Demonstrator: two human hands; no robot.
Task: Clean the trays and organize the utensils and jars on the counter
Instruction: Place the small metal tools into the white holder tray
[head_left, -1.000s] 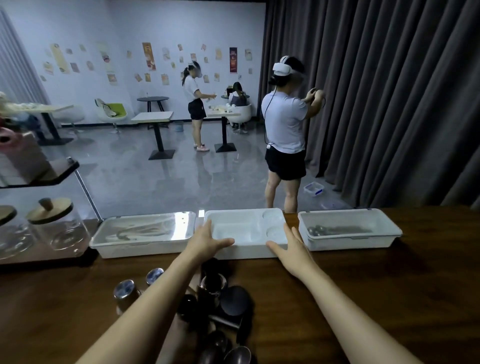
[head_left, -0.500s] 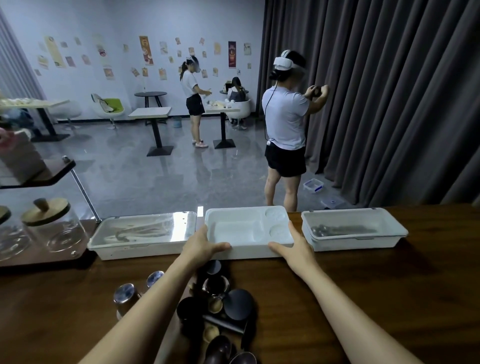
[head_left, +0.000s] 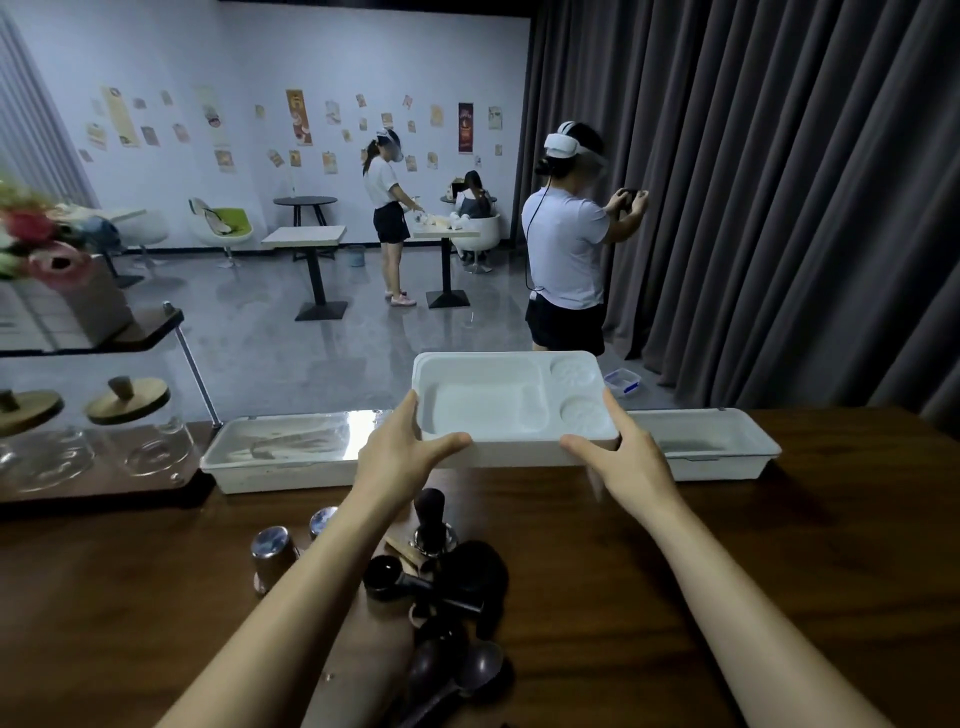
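A white compartment tray (head_left: 511, 402) is lifted off the wooden counter (head_left: 779, 561), tilted with its far edge up. My left hand (head_left: 402, 452) grips its near left corner, thumb over the front rim. My right hand (head_left: 626, 460) grips its near right corner the same way. Two white lidded bins flank it on the counter: the left bin (head_left: 283, 452) holds utensils, and the right bin (head_left: 711, 447) is partly hidden behind my right hand. A heap of dark scoops and a tamper (head_left: 441, 582) lies in front, beside two small metal-capped jars (head_left: 272, 553).
Glass jars with wooden lids (head_left: 130, 415) stand on a shelf stand at the left, with flowers above. Beyond the counter a person in a headset (head_left: 569, 244) stands near a dark curtain. Further people and café tables are at the back.
Both hands have closed on the middle tray's near corners and raised it off the counter, tilting it toward me. The camera view has shifted upward slightly.
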